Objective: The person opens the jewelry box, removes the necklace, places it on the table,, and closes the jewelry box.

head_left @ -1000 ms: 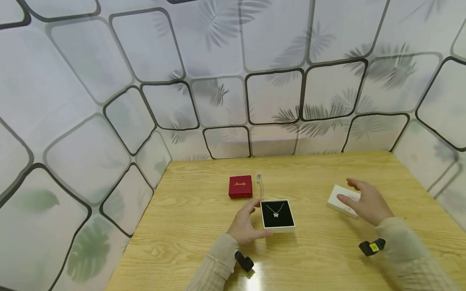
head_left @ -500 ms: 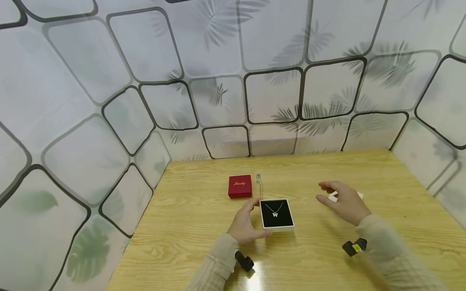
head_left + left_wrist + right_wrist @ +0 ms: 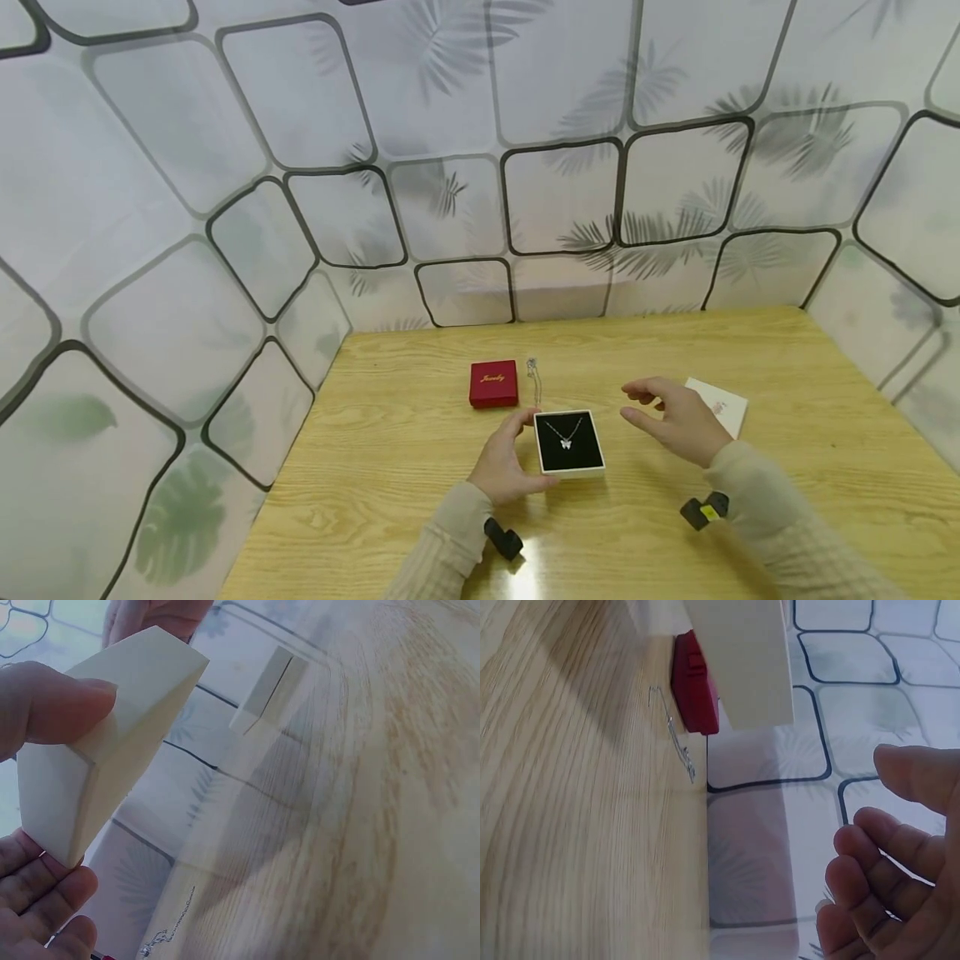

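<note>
My left hand (image 3: 504, 468) grips a white jewelry box (image 3: 587, 472), thumb on the near side and fingers on the far side. Inside, on a black insert, lies a silver necklace (image 3: 566, 444) with a butterfly pendant. The left wrist view shows the box (image 3: 139, 712) held tilted above the table. My right hand (image 3: 678, 423) hovers to the right of the box, fingers loosely bent and holding nothing. Behind that hand lies a white lid (image 3: 726, 406) with small print, partly covered by it. In the right wrist view the box (image 3: 754, 667) is apart from the fingers.
A red jewelry box (image 3: 492, 384) with gold lettering sits at the back of the wooden table (image 3: 360, 492). Beside it lies a loose silver chain (image 3: 535, 379), its near end close to my left fingertips. A patterned curtain (image 3: 450, 292) encloses the table's back and sides.
My right hand has moved left, away from the white lid and toward the held box, uncovering more of the lid. The left hand and the box stay almost where they were.
</note>
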A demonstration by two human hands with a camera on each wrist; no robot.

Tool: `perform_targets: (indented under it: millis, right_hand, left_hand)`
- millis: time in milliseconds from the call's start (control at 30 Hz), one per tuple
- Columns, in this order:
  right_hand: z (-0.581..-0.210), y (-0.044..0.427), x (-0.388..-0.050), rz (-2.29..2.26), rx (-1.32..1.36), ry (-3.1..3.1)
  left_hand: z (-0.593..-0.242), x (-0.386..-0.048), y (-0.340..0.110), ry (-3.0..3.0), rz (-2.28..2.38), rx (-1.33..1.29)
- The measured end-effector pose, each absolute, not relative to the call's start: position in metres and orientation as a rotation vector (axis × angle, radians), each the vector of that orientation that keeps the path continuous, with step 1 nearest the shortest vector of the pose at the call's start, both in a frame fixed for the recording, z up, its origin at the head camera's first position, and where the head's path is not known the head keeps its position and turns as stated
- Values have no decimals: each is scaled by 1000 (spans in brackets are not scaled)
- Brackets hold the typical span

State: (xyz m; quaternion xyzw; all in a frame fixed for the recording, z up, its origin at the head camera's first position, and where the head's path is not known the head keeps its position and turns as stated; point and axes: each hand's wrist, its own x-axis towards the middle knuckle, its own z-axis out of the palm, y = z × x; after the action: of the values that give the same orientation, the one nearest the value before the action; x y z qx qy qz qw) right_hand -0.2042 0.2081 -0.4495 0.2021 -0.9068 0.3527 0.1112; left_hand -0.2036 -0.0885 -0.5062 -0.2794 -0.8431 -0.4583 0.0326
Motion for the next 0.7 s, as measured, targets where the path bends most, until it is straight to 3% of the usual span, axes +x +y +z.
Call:
perform_targets:
  millis: [700]
  right_hand:
    - [-456, 148, -197, 999, 868, -2578]
  left_hand:
    - [-505, -202, -84, -2614, -1376, -860]
